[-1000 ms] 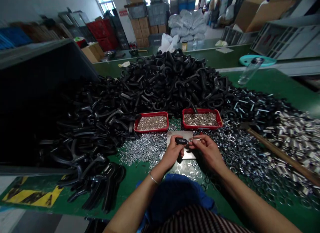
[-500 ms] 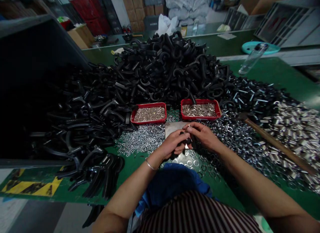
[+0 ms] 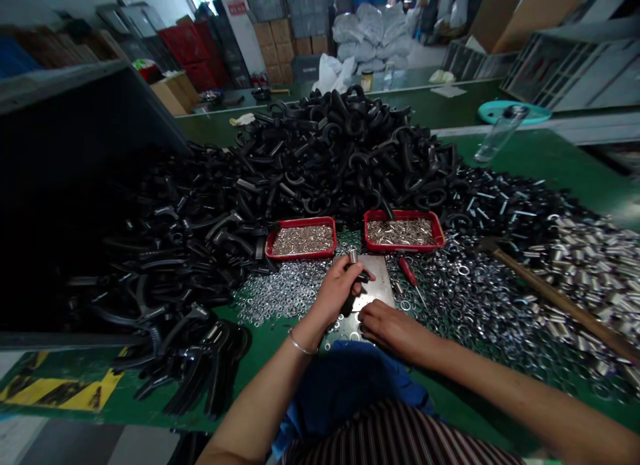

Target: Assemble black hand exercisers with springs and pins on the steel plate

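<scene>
My left hand (image 3: 340, 285) is wrapped round a small black part (image 3: 363, 276), with a ribbed silvery piece (image 3: 353, 256) standing up at its top, above the metal plate (image 3: 377, 278). Close to the plate's front edge, my right hand (image 3: 387, 325) rests low over loose metal rings (image 3: 354, 336); its fingers are curled down, and whatever they may hold is hidden. A red-handled screwdriver (image 3: 408, 270) lies right of the plate. Behind the plate are two red trays, the left tray (image 3: 301, 256) and the right tray (image 3: 405, 248), both holding small metal pieces.
Black curved parts (image 3: 340, 152) are heaped behind the trays and to the left, beside a dark bin (image 3: 90, 112). A hammer (image 3: 555, 292) lies among rings and metal sleeves (image 3: 595, 265) on the right. Farther back stands a clear bottle (image 3: 500, 135).
My right hand has left the part and moved down towards me, over the rings. My left hand keeps the black part, its ribbed piece now visible. The view has tilted up slightly.
</scene>
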